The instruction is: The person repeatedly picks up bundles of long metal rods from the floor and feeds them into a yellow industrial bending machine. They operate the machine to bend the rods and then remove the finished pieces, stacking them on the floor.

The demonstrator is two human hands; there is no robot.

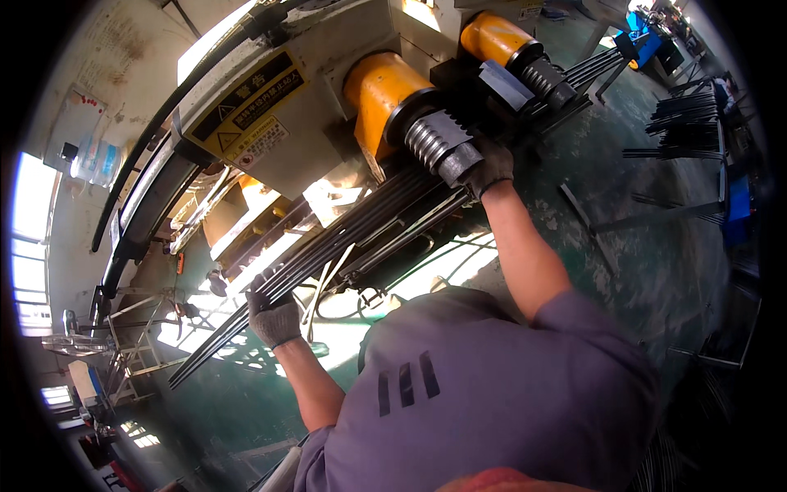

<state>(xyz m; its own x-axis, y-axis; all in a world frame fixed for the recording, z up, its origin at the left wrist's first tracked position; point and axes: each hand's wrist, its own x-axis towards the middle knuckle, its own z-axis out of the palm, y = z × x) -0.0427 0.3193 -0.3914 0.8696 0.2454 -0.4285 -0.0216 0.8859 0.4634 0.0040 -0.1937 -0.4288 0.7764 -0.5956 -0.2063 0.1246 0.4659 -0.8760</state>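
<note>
A bundle of long, thin, dark metal bars (352, 234) runs slantwise in front of the machine, from the lower left up toward the right. My left hand (276, 320), in a grey knit glove, is closed round the bars near their left end. My right hand (496, 166), gloved too, reaches up beside a dark threaded cylinder (438, 143) that sticks out of an orange housing (384, 94). Its fingers are mostly hidden behind that cylinder and in shadow, so their grip does not show.
A second orange housing (496, 39) with a threaded cylinder stands farther right. Stacked dark bars (684, 123) lie on a rack at the right. A thick black hose (156, 123) curves down the machine's left side. Hoses and a metal frame (135, 353) stand lower left.
</note>
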